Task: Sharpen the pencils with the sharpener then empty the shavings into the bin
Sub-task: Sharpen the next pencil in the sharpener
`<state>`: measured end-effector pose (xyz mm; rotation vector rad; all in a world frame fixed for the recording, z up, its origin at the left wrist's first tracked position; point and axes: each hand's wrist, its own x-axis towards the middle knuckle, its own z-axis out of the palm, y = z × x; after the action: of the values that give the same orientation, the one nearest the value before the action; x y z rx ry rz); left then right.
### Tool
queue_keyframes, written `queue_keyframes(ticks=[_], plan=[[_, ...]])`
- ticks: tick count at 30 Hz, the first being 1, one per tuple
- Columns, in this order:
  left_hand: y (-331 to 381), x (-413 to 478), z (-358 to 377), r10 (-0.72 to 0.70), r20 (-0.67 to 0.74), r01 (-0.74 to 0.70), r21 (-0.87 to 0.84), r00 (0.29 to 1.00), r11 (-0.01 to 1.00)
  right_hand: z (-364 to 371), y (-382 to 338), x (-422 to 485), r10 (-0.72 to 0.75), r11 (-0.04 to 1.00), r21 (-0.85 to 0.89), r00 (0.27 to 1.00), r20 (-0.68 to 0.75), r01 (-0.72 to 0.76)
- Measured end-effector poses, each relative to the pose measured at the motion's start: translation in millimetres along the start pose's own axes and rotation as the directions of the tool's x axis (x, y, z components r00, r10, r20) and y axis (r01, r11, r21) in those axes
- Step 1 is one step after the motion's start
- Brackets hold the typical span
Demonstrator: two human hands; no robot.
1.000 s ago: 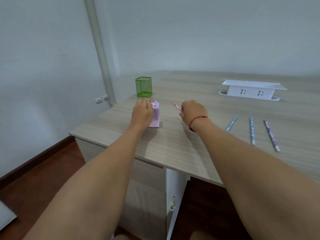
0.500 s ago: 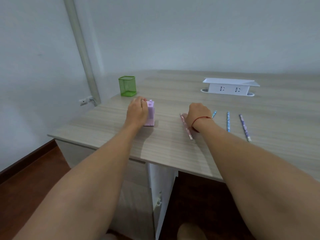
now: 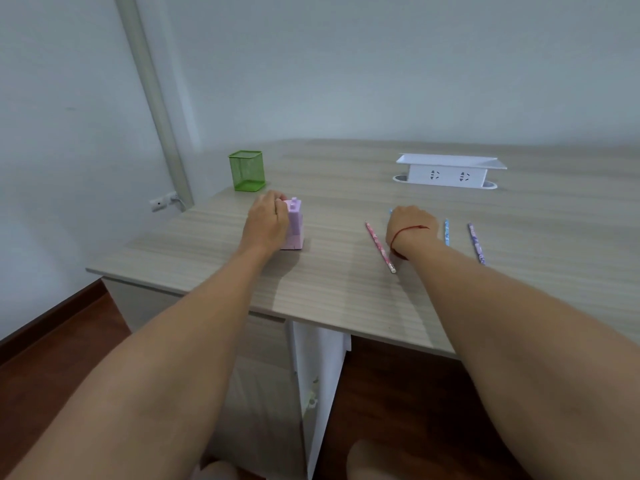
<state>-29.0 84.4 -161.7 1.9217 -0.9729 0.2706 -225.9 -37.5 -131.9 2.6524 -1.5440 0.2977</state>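
A pink sharpener [image 3: 296,225] stands upright on the wooden desk [image 3: 339,289], and my left hand [image 3: 268,221] grips its left side. My right hand [image 3: 410,226], with a red string on the wrist, rests on the desk with fingers curled over a light blue pencil; only the pencil's tip [image 3: 390,212] shows past the knuckles. A pink pencil [image 3: 379,247] lies loose just left of that hand. To its right lie a blue pencil [image 3: 446,232] and a purple pencil [image 3: 475,242]. A green mesh bin [image 3: 246,170] stands behind the sharpener.
A white socket box [image 3: 448,171] sits at the back right of the desk. The desk's front edge runs just under my forearms, with a white cabinet [image 3: 311,375] and dark wooden floor below. A wall and a pipe [image 3: 156,98] close off the left side.
My right hand has laid the pink pencil down on the desk and moved right onto the light blue pencil. My left hand has stayed on the sharpener.
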Motion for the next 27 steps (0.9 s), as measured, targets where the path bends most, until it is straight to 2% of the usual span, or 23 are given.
queue_keyframes(ticks=[6,8,18,27], plan=[[0.0,0.5,-0.6,-0.018,0.012,0.018,-0.012,1.0,1.0,-12.9,-23.5,10.3,-0.306,0.938,0.17,0.952,-0.006,0.303],[0.3,0.7,-1.7,-0.03,0.027,0.03,-0.016,0.999,0.999,-10.5,-29.9,9.1,-0.361,0.913,0.209,0.933,0.01,0.351],[-2.1,3.2,-4.4,-0.057,0.035,0.058,-0.026,0.998,0.998,-2.0,-27.5,7.6,-0.275,0.939,0.173,0.95,-0.147,0.298],[-2.5,3.5,-2.7,-0.078,0.017,0.079,-0.046,0.997,0.996,1.2,-25.3,2.4,-0.238,0.925,0.265,0.959,-0.151,0.271]])
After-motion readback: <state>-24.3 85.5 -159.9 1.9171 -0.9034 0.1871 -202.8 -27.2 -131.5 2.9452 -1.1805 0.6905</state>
